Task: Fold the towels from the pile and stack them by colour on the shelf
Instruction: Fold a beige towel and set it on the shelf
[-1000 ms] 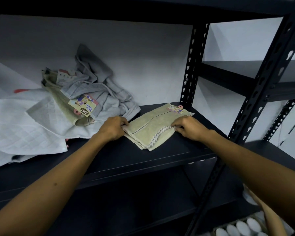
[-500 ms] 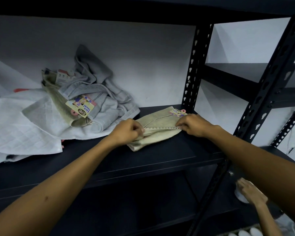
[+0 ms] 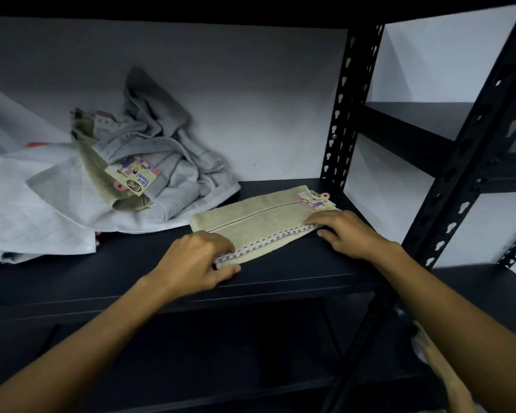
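From the head view, you have the beige face towel [image 3: 259, 217] lying folded into a long strip on the dark shelf [image 3: 280, 281], set at the right end near the perforated upright [image 3: 343, 120], apart from the pile, likely so it starts its own colour stack. Your left hand [image 3: 197, 260] pinches the near left corner, thumb under the checked border and fingers curled on top, which keeps the layers from sliding. Your right hand [image 3: 344, 231] lies with its fingers stretched flat along the right end of that border, pressing the fold down rather than gripping. The paper label [image 3: 315, 199] sticks out at the far right corner, clear of the fold.

To the left, the unfolded pile [image 3: 149, 174] is heaped against the back wall: a grey towel [image 3: 173, 162] crumpled on top with its own label showing, and a white quilted cloth [image 3: 27, 204] spread below it. These still wait for folding, so the task looks early.
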The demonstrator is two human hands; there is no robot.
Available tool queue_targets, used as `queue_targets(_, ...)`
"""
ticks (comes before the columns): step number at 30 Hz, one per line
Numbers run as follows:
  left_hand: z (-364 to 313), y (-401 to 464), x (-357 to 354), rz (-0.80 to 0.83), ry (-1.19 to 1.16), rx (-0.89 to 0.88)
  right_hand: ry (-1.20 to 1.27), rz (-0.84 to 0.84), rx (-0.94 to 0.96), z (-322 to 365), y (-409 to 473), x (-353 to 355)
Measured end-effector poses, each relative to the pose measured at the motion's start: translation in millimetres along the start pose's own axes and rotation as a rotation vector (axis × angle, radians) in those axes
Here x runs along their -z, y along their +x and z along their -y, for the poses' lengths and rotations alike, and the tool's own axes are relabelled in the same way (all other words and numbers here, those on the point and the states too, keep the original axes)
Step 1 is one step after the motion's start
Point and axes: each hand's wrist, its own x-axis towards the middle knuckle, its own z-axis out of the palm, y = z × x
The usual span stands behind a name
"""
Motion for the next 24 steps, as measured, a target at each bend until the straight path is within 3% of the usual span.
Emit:
queue_targets(6,-3,-2,-10,-0.073,0.207,0.018,-0.042,-0.133,0.022,0,8,-9)
queue_targets(9,-6,5,-5,-0.105,0.062,0.206,0.021,-0.17,-0.032,5,13,-4)
queue_targets(11,-10,13,0,-0.073,0.012,0.318,0.046,-0.172,-0.077,9,16,2)
queue_targets(16,-44,35,5,0.112,0.306,0.325,-0.03,-0.122,-0.113,19,29,13)
queue_targets(21,-21,51,19,-0.124,0.352,0.323,-0.071,-0.07,-0.035,21,24,13)
queue_targets(24,2,48,33,-0.302,0.442,0.151,-0.159,-0.069,-0.025,16,17,7)
